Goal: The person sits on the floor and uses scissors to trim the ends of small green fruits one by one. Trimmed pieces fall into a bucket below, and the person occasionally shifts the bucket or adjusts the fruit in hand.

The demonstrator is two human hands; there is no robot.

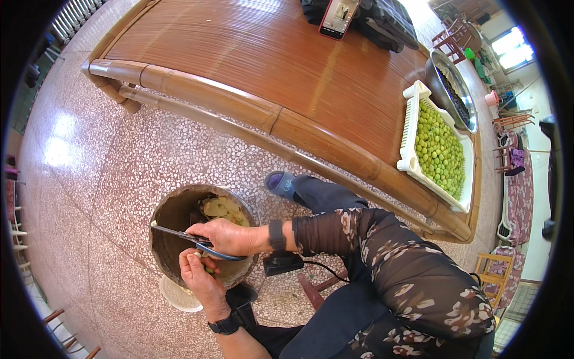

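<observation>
My right hand (226, 238) grips a pair of scissors (179, 233), with a blue-edged handle around the fingers. A small pale bit clings to the tip of the blades, which point left. Just below, my left hand (199, 276) holds a small green fruit (209, 269), partly hidden by the fingers. A small whitish piece (197, 255) shows at its fingertips. Both hands are over a round, rough-walled bucket (166, 251). Inside it lie pale yellowish scraps (224, 210). A white bowl (172, 298) stands on the floor beside the bucket, partly hidden by my left hand.
A bamboo table (251, 58) bears a white plastic crate (408, 148) of green fruits (439, 152), a metal basin (437, 85) with dark contents, a phone (338, 18) and dark cloth (390, 24). My slippered foot (281, 183) rests on the speckled floor (116, 179). A cable runs from my right wrist.
</observation>
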